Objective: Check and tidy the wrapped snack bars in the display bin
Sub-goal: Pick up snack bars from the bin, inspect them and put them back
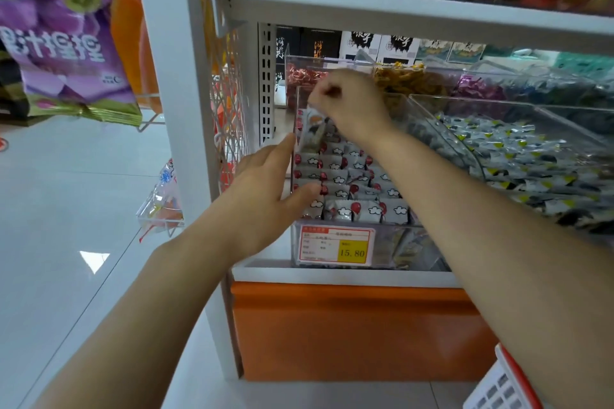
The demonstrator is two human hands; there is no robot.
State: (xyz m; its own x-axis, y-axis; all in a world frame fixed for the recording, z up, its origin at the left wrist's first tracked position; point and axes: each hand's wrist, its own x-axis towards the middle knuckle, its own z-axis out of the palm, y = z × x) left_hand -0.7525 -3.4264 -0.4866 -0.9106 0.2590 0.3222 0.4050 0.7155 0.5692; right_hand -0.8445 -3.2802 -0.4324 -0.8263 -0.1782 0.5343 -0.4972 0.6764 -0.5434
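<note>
A clear display bin (390,247) is seen on a white shelf (265,272). It is filled with wrapped snack bars (349,176) in white wrappers printed with red balloons and clouds, packed in rough rows from the front wall toward the back. The right hand (349,103) is raised over the far end of the bin, at 12 o'clock from the heap. Its grip is clamped on a single bar (312,131), which is pinched at its upper end between curled fingers and thumb. That bar hangs tilted at 7 o'clock from the knuckles, close against the bin's left wall; whether its lower end touches the bars beneath cannot be told. The left hand (265,183) is held at 9 o'clock from the bin with its grip apart. Its fingers are stretched straight along the outside of the left wall, and the thumb is laid toward the front left corner, beside the nearest rows. A red and yellow price label (336,245) marked 15.80 is fixed to the front wall at 6 o'clock. At 3 o'clock a neighbouring bin (471,101) of grey packs with yellow marks is seen, and a purple bag (66,43) hangs at 10 o'clock.
</note>
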